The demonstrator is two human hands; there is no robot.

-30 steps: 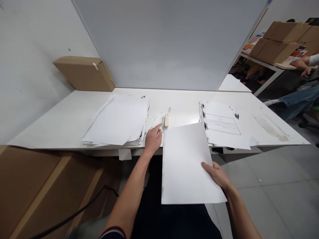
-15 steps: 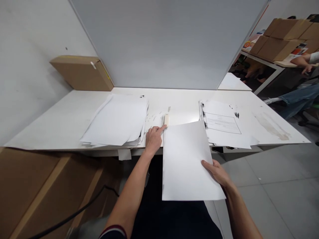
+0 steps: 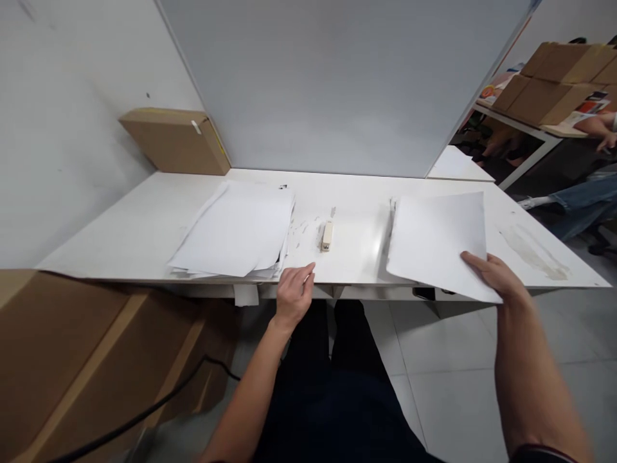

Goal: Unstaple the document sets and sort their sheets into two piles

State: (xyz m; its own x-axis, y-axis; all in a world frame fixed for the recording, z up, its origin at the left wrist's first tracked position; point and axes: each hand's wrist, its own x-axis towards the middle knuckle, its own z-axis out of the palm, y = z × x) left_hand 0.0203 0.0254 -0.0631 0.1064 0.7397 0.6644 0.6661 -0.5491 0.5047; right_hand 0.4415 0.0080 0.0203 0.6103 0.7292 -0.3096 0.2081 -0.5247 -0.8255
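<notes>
My right hand (image 3: 494, 273) grips the right edge of a white paper sheet (image 3: 436, 235), thumb on top and fingers underneath. The sheet lies over the right-hand paper stack (image 3: 393, 222) and covers most of it; its near corner juts past the table's front edge. I cannot tell whether it is one sheet or several. My left hand (image 3: 295, 292) hovers at the front edge with loosely bent fingers, thumb and forefinger apart, nothing visible between them. Just beyond it a small cream stapler (image 3: 327, 236) rests on the table. Left of that lies another stack of white paper (image 3: 236, 228).
The white table (image 3: 357, 193) has a grey panel (image 3: 337, 90) along its back. A cardboard box (image 3: 178, 141) leans in the left corner. Large cardboard (image 3: 72, 334) and a black cable (image 3: 168, 392) are below left. Another person's hand (image 3: 600, 128) shows at far right.
My right hand has carried the paper from in front of the stapler rightward onto the right stack. My left hand has come off the stapler and drawn back toward me.
</notes>
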